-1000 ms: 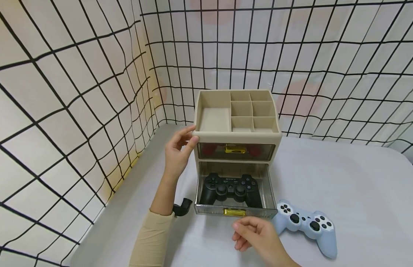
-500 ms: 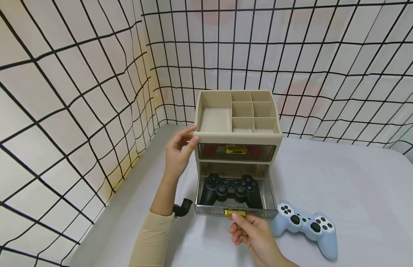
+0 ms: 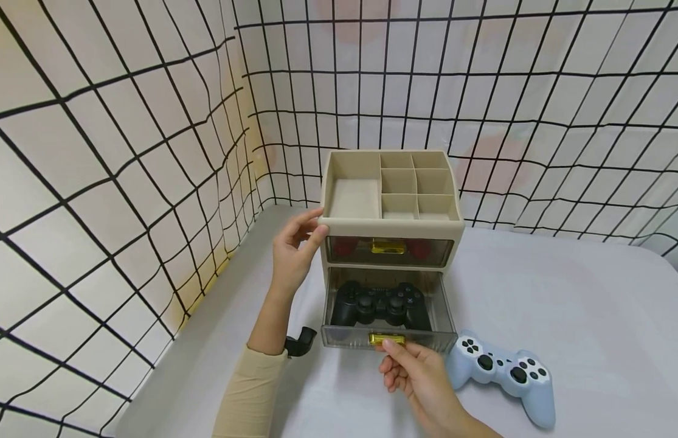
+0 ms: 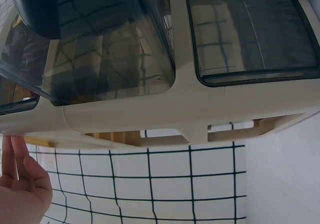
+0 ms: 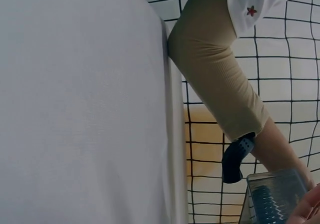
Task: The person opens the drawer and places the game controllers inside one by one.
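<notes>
A beige desktop organizer (image 3: 390, 228) stands on the table in the head view. Its lower drawer (image 3: 339, 337), of smoky clear plastic, is pulled out and holds a black game controller (image 3: 379, 307) marked Sony. With thumb and curled fingers my right hand (image 3: 423, 380) pinches the gold drawer handle (image 3: 378, 339). My left hand (image 3: 294, 252) rests against the organizer's upper left front corner, thumb in front. In the left wrist view, straight fingers of the left hand (image 4: 25, 189) touch its side. Only part of the right hand (image 5: 306, 210) shows in the right wrist view, beside the drawer.
A light blue game controller (image 3: 500, 371) lies on the white table (image 3: 579, 304), close to the drawer's right front corner. The upper drawer (image 3: 355, 250) is closed, with red things inside. Black wire mesh (image 3: 421, 91) borders the table behind and left.
My right hand has come up to the gold handle and taken hold of it. The lower drawer has moved slightly inward, and the black controller has shifted inside. The left hand stays in place.
</notes>
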`<action>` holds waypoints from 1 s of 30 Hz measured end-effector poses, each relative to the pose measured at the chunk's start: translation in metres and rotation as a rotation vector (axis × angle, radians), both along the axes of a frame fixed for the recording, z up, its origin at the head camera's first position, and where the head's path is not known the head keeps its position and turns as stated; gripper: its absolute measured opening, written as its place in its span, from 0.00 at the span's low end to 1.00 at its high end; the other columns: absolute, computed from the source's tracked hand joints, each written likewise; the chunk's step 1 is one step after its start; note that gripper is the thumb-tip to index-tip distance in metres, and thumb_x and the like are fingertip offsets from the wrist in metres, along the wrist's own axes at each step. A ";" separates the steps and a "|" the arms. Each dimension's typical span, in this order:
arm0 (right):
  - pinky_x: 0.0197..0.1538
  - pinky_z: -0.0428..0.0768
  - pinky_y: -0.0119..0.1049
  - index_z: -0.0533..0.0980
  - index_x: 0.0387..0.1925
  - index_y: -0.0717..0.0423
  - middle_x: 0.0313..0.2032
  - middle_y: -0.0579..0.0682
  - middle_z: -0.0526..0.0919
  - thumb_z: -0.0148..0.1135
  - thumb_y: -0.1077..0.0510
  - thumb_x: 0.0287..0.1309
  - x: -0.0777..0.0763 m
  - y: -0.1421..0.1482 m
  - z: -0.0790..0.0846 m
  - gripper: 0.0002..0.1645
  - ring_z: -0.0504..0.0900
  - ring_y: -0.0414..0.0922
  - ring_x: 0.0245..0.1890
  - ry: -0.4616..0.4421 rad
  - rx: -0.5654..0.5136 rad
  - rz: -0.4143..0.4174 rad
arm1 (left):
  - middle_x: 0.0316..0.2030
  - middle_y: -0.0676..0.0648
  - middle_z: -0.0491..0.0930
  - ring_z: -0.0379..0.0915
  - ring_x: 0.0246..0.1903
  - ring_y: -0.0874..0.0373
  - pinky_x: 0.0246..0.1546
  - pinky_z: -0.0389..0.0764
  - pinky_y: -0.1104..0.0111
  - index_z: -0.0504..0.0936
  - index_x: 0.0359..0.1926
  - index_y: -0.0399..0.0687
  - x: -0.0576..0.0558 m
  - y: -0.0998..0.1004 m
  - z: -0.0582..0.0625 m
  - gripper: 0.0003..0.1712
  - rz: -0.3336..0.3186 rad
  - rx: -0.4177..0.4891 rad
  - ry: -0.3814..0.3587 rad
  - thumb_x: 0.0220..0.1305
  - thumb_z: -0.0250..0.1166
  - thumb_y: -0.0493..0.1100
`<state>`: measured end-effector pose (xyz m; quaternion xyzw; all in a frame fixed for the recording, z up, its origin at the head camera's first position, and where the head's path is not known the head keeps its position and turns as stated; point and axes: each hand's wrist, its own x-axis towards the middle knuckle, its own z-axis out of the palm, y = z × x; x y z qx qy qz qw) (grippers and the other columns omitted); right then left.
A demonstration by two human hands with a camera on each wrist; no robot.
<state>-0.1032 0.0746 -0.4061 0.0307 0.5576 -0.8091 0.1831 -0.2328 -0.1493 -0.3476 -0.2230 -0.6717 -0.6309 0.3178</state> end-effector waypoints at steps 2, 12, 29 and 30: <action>0.27 0.76 0.27 0.79 0.41 0.65 0.24 0.47 0.80 0.55 0.58 0.69 -0.002 0.000 0.001 0.13 0.75 0.38 0.20 0.005 -0.001 -0.004 | 0.36 0.41 0.79 0.76 0.36 0.60 0.38 0.74 0.68 0.79 0.53 0.29 0.000 0.000 0.000 0.18 -0.003 0.000 -0.001 0.60 0.63 0.26; 0.27 0.75 0.27 0.78 0.40 0.66 0.24 0.47 0.79 0.57 0.58 0.68 -0.014 -0.004 0.005 0.12 0.74 0.38 0.21 0.008 -0.006 -0.043 | 0.38 0.40 0.79 0.77 0.38 0.59 0.39 0.74 0.69 0.79 0.53 0.30 0.000 -0.001 0.000 0.18 0.004 0.000 -0.014 0.60 0.64 0.26; 0.25 0.73 0.25 0.79 0.35 0.66 0.22 0.48 0.78 0.57 0.60 0.67 -0.037 -0.013 0.006 0.11 0.73 0.37 0.19 0.023 -0.066 -0.127 | 0.39 0.47 0.79 0.76 0.39 0.62 0.39 0.73 0.70 0.78 0.53 0.29 0.001 0.000 0.001 0.19 -0.002 0.006 -0.020 0.60 0.63 0.24; 0.25 0.73 0.25 0.79 0.35 0.66 0.22 0.48 0.78 0.58 0.60 0.67 -0.040 -0.013 0.006 0.11 0.73 0.37 0.19 0.022 -0.068 -0.130 | 0.39 0.47 0.79 0.76 0.39 0.61 0.39 0.73 0.70 0.78 0.53 0.29 0.001 0.000 0.000 0.18 -0.002 0.005 -0.020 0.60 0.63 0.24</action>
